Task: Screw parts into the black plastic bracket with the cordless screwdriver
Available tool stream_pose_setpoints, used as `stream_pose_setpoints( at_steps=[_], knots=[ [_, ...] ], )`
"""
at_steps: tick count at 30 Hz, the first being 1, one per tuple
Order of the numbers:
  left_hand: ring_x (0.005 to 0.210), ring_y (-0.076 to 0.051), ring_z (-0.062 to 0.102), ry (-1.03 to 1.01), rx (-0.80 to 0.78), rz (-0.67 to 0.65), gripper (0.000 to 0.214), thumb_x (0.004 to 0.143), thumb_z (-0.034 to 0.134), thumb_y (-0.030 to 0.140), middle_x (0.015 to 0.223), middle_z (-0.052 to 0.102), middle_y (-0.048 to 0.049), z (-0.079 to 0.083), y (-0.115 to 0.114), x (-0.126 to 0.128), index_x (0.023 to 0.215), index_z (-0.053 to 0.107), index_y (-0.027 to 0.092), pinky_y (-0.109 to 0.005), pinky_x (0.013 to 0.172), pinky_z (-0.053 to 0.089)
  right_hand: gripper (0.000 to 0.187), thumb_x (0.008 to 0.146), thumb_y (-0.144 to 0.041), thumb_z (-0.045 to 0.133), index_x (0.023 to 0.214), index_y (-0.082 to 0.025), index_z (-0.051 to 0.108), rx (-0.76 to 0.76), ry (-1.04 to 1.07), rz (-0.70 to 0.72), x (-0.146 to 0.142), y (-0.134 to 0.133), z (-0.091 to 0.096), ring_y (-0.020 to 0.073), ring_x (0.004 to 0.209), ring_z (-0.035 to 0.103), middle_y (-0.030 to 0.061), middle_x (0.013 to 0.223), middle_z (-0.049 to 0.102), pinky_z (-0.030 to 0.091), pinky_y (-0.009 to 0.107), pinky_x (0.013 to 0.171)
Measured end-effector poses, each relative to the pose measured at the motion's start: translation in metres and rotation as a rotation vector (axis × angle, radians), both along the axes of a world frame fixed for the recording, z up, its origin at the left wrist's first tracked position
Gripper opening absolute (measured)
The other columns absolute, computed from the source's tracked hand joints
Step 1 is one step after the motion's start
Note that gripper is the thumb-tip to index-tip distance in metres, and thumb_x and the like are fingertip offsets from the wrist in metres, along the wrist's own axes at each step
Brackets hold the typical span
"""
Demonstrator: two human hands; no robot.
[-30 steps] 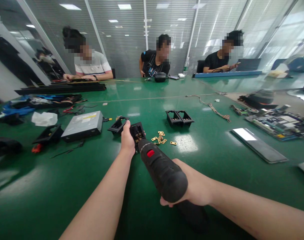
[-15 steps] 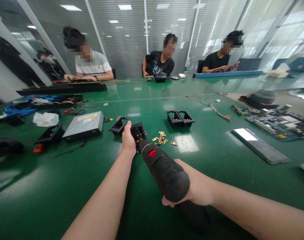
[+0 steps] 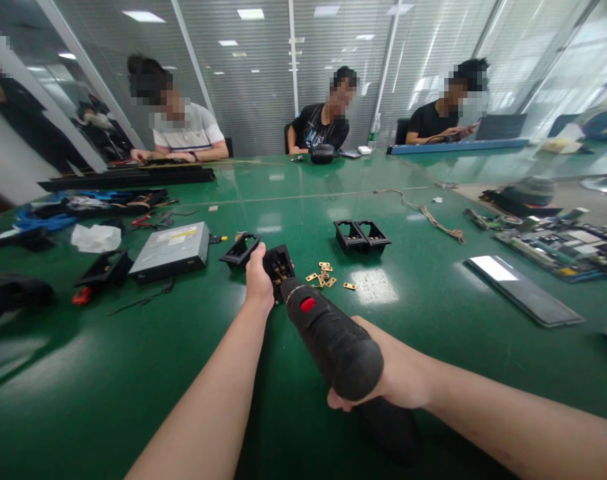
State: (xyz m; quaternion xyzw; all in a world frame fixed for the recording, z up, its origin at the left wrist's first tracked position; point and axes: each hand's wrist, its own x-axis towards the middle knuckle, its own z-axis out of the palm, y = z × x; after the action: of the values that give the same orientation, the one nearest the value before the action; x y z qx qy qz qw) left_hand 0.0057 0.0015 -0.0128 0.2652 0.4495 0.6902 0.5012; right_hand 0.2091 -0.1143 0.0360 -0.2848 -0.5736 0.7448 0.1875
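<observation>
Left hand [image 3: 260, 285]: shut around the black holder [image 3: 279, 260], which sits on the green surface [image 3: 133, 373].
Right hand [image 3: 396, 377]: wrapped around the electric screwdriver [image 3: 333, 340].
Change: almost none; the tip still points into the holder.

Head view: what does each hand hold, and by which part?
Right hand grips the black, red-buttoned electric screwdriver at its rear handle. Left hand clasps the small black plastic housing by its left side.

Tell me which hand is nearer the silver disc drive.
Left. The left hand sits right of the drive, on a black housing; the right hand, holding the screwdriver, is farther right.
</observation>
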Motion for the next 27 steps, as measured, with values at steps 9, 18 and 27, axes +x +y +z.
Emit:
stream_pose_setpoints(
  at_steps=[9,18,27],
  knots=[
    [0.066,-0.025,0.071,0.005,0.007,0.009,0.034,0.076,0.058,0.053,0.06,0.064,-0.004,0.001,0.001,0.0,0.077,0.055,0.019,-0.034,0.059,0.056,0.031,0.054,-0.015,0.09,0.071,-0.012,0.064,-0.032,0.0,-0.009,0.0,0.0,-0.002,0.0138,0.052,0.062,0.0,0.06,0.066,0.05,0.023,0.048],
    [0.069,-0.026,0.072,0.027,-0.003,0.014,0.035,0.076,0.057,0.053,0.063,0.067,-0.0063,0.002,0.0,0.001,0.078,0.058,0.018,-0.034,0.059,0.056,0.029,0.055,-0.018,0.089,0.068,-0.011,0.065,-0.023,0.03,0.007,0.001,0.002,-0.001,0.0131,0.051,0.061,0.001,0.061,0.066,0.05,0.023,0.048],
    [0.069,-0.026,0.072,0.061,0.033,0.009,0.038,0.078,0.055,0.053,0.063,0.068,-0.0078,-0.004,0.004,-0.002,0.076,0.061,0.016,-0.033,0.059,0.056,0.042,0.061,-0.015,0.089,0.095,-0.014,0.064,-0.178,0.084,-0.043,0.009,0.004,-0.02,0.0136,0.056,0.066,-0.0022,0.072,0.065,0.055,0.025,0.053]
  ],
)
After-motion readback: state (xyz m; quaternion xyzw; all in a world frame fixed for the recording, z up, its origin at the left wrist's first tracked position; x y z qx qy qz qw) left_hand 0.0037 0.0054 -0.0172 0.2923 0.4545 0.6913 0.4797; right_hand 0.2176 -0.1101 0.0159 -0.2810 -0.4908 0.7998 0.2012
